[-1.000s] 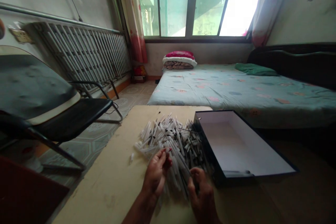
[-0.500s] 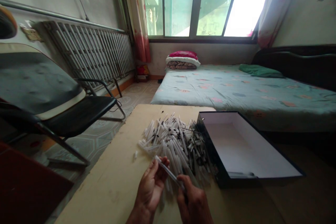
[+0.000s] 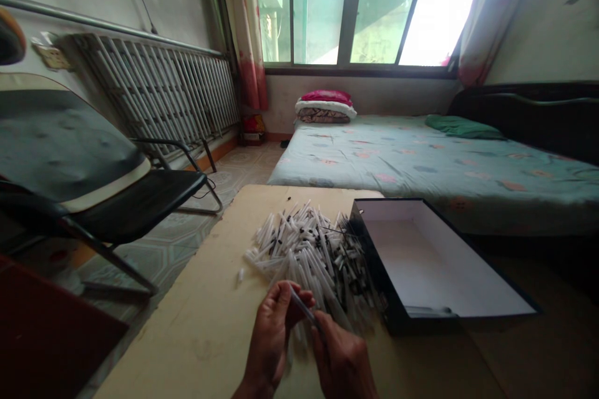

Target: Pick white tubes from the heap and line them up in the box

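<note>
A slim, clear-barrelled pen [image 3: 303, 304] slants between my hands above the near end of the pile. My left hand [image 3: 270, 327] pinches its upper left end, fingers and thumb closed, so that tip is hidden. Around the lower right end, the fingers of my right hand [image 3: 345, 349] are wrapped. Just beyond lies a heap of pen parts [image 3: 309, 243]: clear tubes, white pieces and small black bits. One small white cap-like piece [image 3: 240, 275] lies apart, left of the heap.
A dark open box [image 3: 444, 255] with white lining stands right of the heap; a few pens [image 3: 428, 311] lie along its near wall. The pale table [image 3: 187, 324] reaches the bed [image 3: 374, 156]. A black folding chair [image 3: 154, 193] is at left.
My left hand has closed its fingers and thumb over the pen's upper end, which showed before. Both hands have drawn closer together, and less of the pen shows.
</note>
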`<state>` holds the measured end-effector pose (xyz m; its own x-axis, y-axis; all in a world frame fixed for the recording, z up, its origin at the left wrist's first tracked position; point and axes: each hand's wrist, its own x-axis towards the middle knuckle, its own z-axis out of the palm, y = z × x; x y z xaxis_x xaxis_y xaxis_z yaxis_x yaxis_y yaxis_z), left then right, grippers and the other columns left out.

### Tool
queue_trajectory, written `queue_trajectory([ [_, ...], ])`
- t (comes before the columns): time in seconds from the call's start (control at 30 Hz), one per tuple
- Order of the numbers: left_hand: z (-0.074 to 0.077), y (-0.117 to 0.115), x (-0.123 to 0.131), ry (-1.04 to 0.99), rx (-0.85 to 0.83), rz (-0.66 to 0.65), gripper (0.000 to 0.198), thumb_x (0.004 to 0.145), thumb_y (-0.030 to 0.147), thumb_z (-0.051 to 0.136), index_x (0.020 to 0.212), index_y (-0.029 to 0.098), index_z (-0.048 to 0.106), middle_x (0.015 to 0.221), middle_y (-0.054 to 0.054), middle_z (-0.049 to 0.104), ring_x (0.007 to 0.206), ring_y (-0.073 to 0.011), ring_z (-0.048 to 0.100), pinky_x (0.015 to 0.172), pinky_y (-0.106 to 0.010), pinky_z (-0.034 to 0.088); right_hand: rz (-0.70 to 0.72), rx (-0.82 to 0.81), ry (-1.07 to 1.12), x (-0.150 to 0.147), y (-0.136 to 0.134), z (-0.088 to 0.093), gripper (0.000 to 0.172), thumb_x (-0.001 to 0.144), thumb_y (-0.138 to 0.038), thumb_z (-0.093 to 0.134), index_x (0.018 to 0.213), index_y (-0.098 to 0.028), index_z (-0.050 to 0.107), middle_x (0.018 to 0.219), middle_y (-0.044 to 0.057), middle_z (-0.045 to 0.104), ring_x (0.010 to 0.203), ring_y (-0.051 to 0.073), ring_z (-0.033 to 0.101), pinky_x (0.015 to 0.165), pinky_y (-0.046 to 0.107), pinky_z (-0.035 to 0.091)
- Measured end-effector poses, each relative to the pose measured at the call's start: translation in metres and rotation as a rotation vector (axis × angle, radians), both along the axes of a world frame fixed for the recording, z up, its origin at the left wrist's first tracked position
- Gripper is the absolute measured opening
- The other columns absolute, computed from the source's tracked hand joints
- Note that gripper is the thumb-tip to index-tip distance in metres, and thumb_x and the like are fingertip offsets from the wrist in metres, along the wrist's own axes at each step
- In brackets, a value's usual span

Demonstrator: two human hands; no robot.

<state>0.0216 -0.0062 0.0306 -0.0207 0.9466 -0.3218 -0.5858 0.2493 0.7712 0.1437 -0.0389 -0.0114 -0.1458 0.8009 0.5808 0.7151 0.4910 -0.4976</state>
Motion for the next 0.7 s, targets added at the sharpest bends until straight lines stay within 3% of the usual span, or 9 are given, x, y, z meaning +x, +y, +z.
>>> queue_trajectory([
  [0.17, -0.005, -0.003, 0.006, -0.002, 0.042, 0.052, 0.026, 0.072, 0.041, 0.067, 0.078, 0.017, 0.061, 0.07, -0.005, 0.072, 0.071, -0.0195, 0.068, 0.074, -0.032, 0.051, -0.079, 0.085, -0.104, -0.003, -0.001, 0.001, 0.025, 0.091, -0.023, 0.04, 0.08, -0.018, 0.061, 0.056, 0.003, 0.062, 0.048, 0.016, 0.061, 0.047, 0.022, 0.041],
  [0.43, 0.0, -0.011, 0.012, -0.031, 0.063, 0.102, 0.026, 0.073, 0.043, 0.066, 0.076, 0.017, 0.061, 0.065, -0.005, 0.072, 0.076, -0.0228, 0.069, 0.076, -0.035, 0.051, 0.052, -0.34, 0.595, -0.021, -0.011, 0.006, 0.035, 0.09, -0.043, 0.041, 0.067, -0.02, 0.056, 0.055, -0.001, 0.054, 0.049, 0.013, 0.053, 0.048, 0.021, 0.038],
  [0.6, 0.003, -0.014, 0.012, 0.009, 0.027, 0.097, 0.026, 0.073, 0.044, 0.065, 0.077, 0.018, 0.059, 0.063, -0.005, 0.071, 0.076, -0.0234, 0.069, 0.054, -0.026, 0.05, 0.219, -0.823, 1.103, -0.032, -0.011, 0.006, 0.046, 0.081, -0.062, 0.045, 0.065, -0.02, 0.048, 0.04, -0.012, 0.023, 0.033, 0.005, 0.018, 0.035, 0.017, 0.019],
  [0.7, -0.001, -0.013, 0.01, 0.019, 0.001, 0.059, 0.028, 0.073, 0.044, 0.065, 0.08, 0.018, 0.06, 0.07, -0.007, 0.072, 0.074, -0.0235, 0.069, 0.048, -0.025, 0.048, 0.165, -0.816, 1.063, -0.031, -0.012, 0.008, 0.047, 0.078, -0.064, 0.048, 0.062, -0.019, 0.049, 0.042, -0.012, 0.022, 0.035, 0.005, 0.016, 0.035, 0.017, 0.016],
])
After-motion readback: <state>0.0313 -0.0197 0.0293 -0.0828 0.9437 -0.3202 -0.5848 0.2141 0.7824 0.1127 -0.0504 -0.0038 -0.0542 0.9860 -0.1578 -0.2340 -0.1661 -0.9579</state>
